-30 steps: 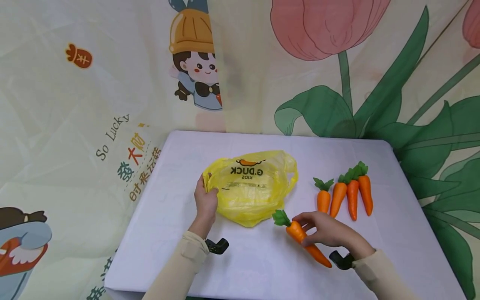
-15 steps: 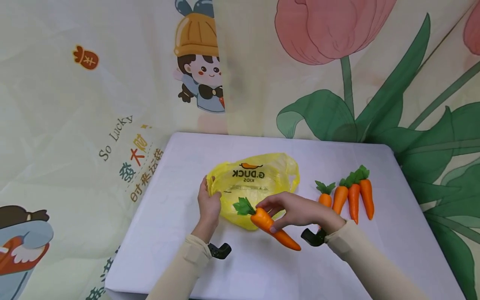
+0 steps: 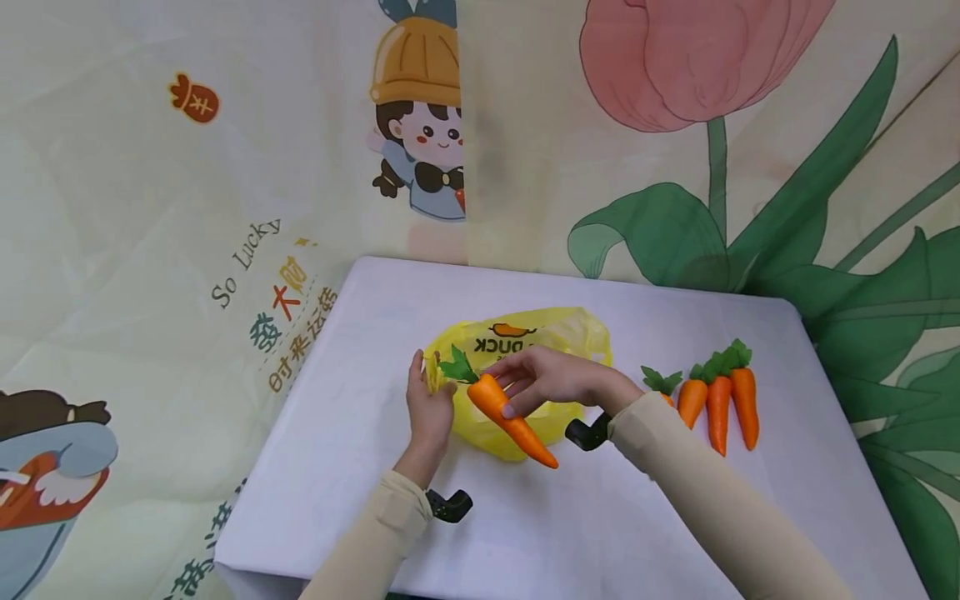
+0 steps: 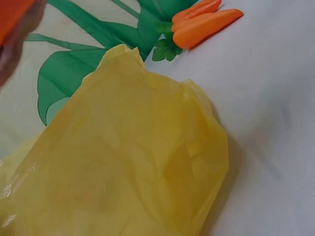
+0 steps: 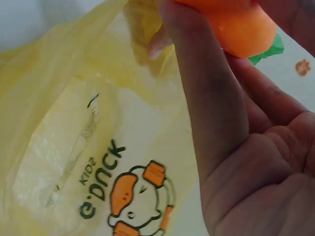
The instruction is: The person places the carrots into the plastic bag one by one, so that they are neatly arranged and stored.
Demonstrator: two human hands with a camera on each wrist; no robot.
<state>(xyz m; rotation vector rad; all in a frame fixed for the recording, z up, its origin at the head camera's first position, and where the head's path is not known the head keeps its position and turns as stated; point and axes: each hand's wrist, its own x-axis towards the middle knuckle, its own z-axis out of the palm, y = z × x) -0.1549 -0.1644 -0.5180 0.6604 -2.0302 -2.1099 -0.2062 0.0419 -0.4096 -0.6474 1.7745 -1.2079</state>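
A yellow plastic bag [image 3: 517, 433] lies on the table, dark lettering and a duck print showing on it in the right wrist view. The left hand [image 3: 430, 408] grips the bag's left edge near its handle. Between thumb and fingers, the right hand [image 3: 540, 379] holds an orange carrot [image 3: 510, 417] with a green leafy top. It is held above the bag, leaves toward the left hand and tip slanting down to the right. In the left wrist view the yellow bag [image 4: 133, 147] fills the middle, and the left hand is out of sight there.
Several more carrots [image 3: 717, 408] lie in a row at the right of the white-covered table [image 3: 360, 333]; the right sleeve partly covers the nearest. A printed cloth backdrop [image 3: 517, 167] hangs behind the table. Each wrist wears a black camera [image 3: 588, 432].
The right hand has carried the carrot leftward and up, from the table's front right to above the bag. The left hand keeps its grip on the bag. The head view has shifted slightly.
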